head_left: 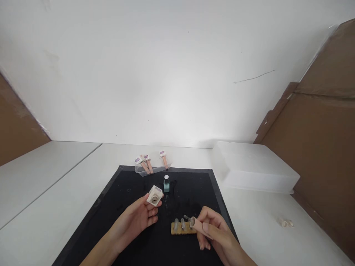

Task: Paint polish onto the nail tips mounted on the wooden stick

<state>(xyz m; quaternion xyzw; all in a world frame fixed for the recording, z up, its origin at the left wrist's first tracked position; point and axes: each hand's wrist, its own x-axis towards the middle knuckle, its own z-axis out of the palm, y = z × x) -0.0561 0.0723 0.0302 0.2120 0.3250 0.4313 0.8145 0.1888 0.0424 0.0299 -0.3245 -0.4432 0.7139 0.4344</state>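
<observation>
My left hand (142,212) holds a white square block (154,195) with a dark round opening, gripped between thumb and fingers. In my right hand (216,234) is a pink tube-shaped handle (202,227), its open end tilted up to the left. A greyish clear piece (187,218) shows at that end; whether it is inside or behind cannot be told. Just below lies a tan holder (179,232) with several clear, rounded pieces (183,224) standing on it, partly hidden by my right hand. A teal bottle (166,184) with a dark neck and pale top stands beyond my left hand.
A clear shallow tray (142,173) at the back of the black mat (127,192) has several pink-handled pieces with white square heads (146,159). At right stands a translucent white bin (257,179). Small pale items (286,222) lie on the white table. Brown cardboard (324,155) borders the right side.
</observation>
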